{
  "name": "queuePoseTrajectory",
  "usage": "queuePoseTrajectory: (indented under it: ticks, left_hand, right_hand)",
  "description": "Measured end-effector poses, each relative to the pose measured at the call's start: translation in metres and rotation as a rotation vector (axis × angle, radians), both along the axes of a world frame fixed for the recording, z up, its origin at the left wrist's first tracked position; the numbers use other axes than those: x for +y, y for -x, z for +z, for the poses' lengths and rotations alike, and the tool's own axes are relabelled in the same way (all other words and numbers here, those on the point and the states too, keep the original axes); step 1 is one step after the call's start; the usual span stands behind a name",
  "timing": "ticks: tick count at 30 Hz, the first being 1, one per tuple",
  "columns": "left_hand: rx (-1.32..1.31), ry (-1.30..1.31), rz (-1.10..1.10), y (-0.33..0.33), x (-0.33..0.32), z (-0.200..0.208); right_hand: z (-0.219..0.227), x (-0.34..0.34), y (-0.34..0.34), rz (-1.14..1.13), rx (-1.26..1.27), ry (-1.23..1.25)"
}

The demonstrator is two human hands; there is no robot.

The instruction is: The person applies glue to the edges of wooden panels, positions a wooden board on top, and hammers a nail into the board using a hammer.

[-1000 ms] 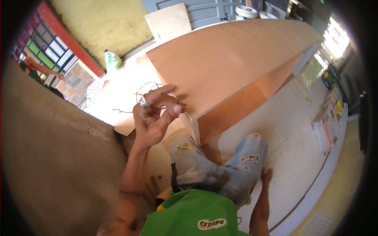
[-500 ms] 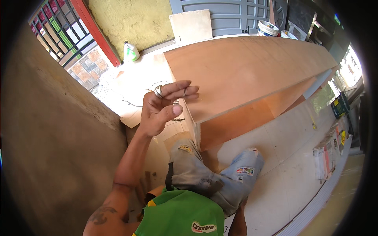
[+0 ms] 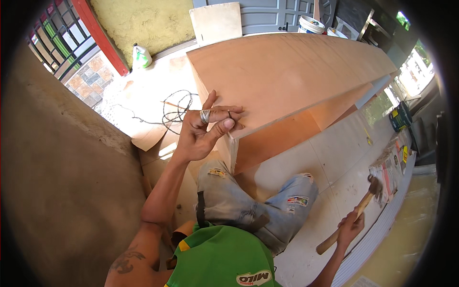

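Observation:
My left hand [image 3: 206, 126], with a silver ring on it, pinches a small dark nail [image 3: 230, 115] between thumb and fingers. It is over the near left corner of a large plywood box [image 3: 287, 79]; whether the nail's tip touches the wood I cannot tell. Out to the right, my right hand [image 3: 351, 226] grips the wooden handle of a claw hammer [image 3: 356, 217]. The hammer's metal head points up and away from me, well apart from the box.
A dark cord [image 3: 177, 112] lies coiled on the floor left of the box. A white and green jug [image 3: 141, 56] stands by the yellow wall. At the back are a white bucket [image 3: 311, 25] and a leaning board [image 3: 216, 24]. A dark green can [image 3: 400, 116] is at right.
My right hand has come up from beside my leg, with the hammer now in view. My left thumb has closed on the nail, and that hand has moved slightly right and down.

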State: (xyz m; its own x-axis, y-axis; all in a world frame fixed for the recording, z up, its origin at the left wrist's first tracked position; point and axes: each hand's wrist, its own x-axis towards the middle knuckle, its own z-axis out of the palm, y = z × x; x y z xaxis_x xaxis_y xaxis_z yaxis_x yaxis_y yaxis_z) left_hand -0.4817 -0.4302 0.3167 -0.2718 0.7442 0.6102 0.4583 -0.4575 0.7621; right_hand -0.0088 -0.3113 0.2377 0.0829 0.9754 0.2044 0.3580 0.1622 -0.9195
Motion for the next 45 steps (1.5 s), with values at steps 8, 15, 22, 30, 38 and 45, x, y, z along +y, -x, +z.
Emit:
queuePoseTrajectory:
  ticks: [8,15,22,30,38,45]
  left_hand:
    - [-0.043,0.056,0.026,-0.003,-0.011,-0.005]
    - [-0.011,0.034,0.024,0.001,-0.005,-0.006]
    - [0.033,0.016,0.018,0.002,-0.003,-0.007]
    - [0.130,0.063,0.097,0.003,-0.016,-0.006]
    - [0.205,0.029,0.077,0.001,-0.010,-0.003]
    - [0.136,-0.068,0.031,-0.010,0.003,-0.002]
  right_hand:
    - [0.089,-0.033,0.074,0.217,0.137,0.037]
    - [0.129,-0.048,0.121,0.508,0.084,0.107]
    - [0.176,-0.065,0.156,0.571,0.049,0.088]
    - [0.219,-0.057,0.211,0.542,0.116,-0.215]
    - [0.204,-0.044,0.226,1.067,-0.303,0.067]
    - [0.247,-0.071,0.221,0.848,-0.346,-0.091]
